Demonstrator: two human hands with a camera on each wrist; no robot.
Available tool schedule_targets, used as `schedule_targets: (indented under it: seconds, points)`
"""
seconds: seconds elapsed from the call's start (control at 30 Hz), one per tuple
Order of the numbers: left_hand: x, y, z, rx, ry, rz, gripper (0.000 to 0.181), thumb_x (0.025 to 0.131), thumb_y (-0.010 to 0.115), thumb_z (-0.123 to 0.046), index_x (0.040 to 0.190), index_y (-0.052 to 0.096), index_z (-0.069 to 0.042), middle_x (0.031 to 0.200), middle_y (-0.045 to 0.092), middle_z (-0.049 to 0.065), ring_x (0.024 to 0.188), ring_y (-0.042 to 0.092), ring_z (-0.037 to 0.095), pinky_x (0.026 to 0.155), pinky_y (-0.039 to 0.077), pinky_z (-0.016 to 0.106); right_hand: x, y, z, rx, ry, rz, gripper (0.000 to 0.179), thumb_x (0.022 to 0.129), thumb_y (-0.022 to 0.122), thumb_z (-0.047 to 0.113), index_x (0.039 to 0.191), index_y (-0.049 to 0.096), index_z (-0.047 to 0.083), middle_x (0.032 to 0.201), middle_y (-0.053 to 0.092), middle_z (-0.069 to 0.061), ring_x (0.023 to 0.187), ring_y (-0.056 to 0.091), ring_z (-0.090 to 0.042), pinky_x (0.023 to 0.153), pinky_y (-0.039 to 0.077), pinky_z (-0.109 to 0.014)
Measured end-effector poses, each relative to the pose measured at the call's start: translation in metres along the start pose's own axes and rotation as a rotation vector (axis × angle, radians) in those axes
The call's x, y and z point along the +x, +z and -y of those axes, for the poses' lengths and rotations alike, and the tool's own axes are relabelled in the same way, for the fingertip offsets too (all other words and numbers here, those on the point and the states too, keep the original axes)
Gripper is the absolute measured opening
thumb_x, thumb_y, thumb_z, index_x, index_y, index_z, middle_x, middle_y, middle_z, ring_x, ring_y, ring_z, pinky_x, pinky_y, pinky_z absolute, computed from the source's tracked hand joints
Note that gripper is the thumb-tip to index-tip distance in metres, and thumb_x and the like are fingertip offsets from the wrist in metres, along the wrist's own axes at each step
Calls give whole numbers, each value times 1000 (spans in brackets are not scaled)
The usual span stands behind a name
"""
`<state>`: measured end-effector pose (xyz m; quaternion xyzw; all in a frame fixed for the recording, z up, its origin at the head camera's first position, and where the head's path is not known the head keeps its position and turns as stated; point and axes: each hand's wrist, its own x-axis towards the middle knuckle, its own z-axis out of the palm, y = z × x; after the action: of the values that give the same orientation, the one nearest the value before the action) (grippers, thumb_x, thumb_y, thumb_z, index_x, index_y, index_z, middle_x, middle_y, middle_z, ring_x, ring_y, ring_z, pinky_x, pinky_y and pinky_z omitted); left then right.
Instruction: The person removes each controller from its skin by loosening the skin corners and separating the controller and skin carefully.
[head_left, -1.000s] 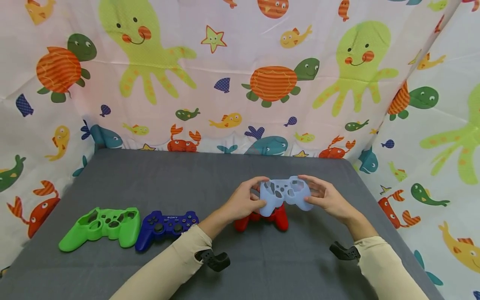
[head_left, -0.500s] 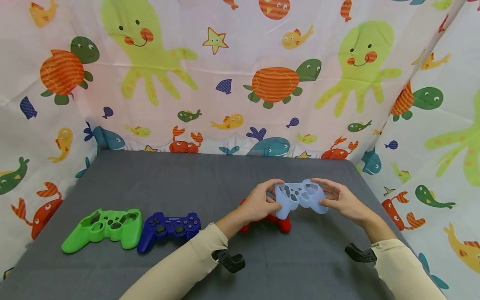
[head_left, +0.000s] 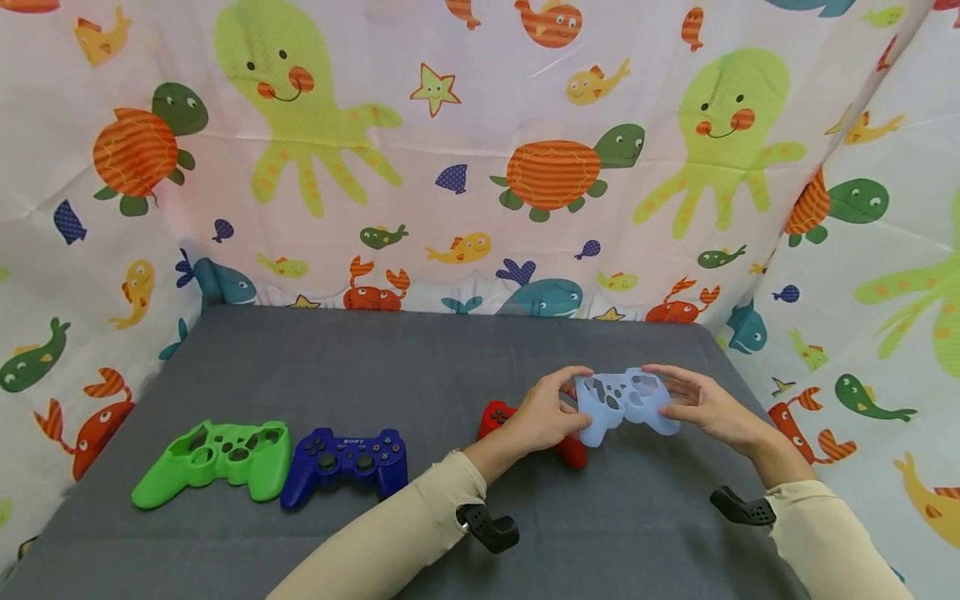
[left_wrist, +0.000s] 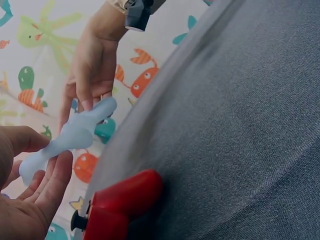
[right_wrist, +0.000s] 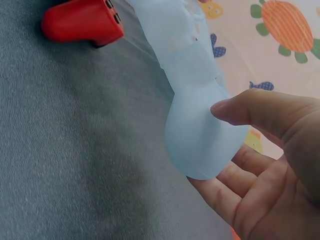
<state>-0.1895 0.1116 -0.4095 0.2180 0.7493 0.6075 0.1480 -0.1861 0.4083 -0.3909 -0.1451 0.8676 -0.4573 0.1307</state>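
A translucent pale-blue silicone controller cover (head_left: 596, 427) is held up off the table between both hands, its cut-out openings visible from the head. My left hand (head_left: 546, 412) pinches its left end, with thumb and fingers on opposite sides in the left wrist view. Its right grip is held by my right hand (head_left: 712, 407); in the right wrist view the thumb presses one face and fingers support the other. A red game controller (head_left: 572, 452) lies on the table below and left of the cover, partly hidden behind my left hand and wrist.
To the left on the grey table (head_left: 420, 550) lie a green controller cover (head_left: 266, 477) and a dark blue controller (head_left: 346, 461), side by side. Cloth (head_left: 480, 108) printed with sea animals hangs at the back and sides.
Both hands have moved right and slightly down with the pale-blue cover, away from the red controller. Part of the red controller's left side now shows. The green cover and blue controller stay put.
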Motion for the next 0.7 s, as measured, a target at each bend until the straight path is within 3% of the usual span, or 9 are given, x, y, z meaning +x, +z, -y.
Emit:
schedule_targets:
  seconds: [0.23,0.3,0.4,0.53,0.63,0.7]
  points:
    - [5,12,3,-72,-15,8,61,86,71,2,142,55,-17,104,53,3,64,66,8,64,58,28,-6,-6,-5,-78,21,-7,63,98,67,20,154,39,9,156,38,-23,137,43,-41,88,52,-23]
    - [8,18,2,-84,-11,11,61,86,71,3,142,56,-16,102,53,2,63,67,9,65,59,31,-8,-8,-8,-92,19,-7,62,99,66,20,153,40,8,155,38,-23,137,46,-32,88,51,-22]
    - [11,26,2,-95,-16,12,61,86,71,5,141,56,-16,100,52,1,62,68,10,66,60,34,-11,-11,-13,-84,20,-1,61,99,65,19,153,40,8,153,41,-20,126,51,-3,87,52,-21]
    - [13,34,1,-102,-30,10,60,85,72,5,139,58,-16,98,53,1,63,69,13,65,60,34,-15,-15,-20,-73,31,5,60,99,65,19,153,40,8,152,43,-17,121,50,10,88,53,-25]
    - [13,39,0,-102,-43,4,59,85,73,5,138,59,-17,96,53,-1,62,69,14,62,58,30,-19,-19,-24,-72,34,4,59,100,64,18,154,40,10,150,46,-3,121,49,12,87,52,-24]
    - [14,43,-1,-95,-49,0,58,86,73,4,138,58,-17,95,52,-2,60,67,12,57,55,26,-22,-22,-28,-63,26,6,59,100,63,18,154,40,10,146,46,10,116,45,20,85,51,-20]
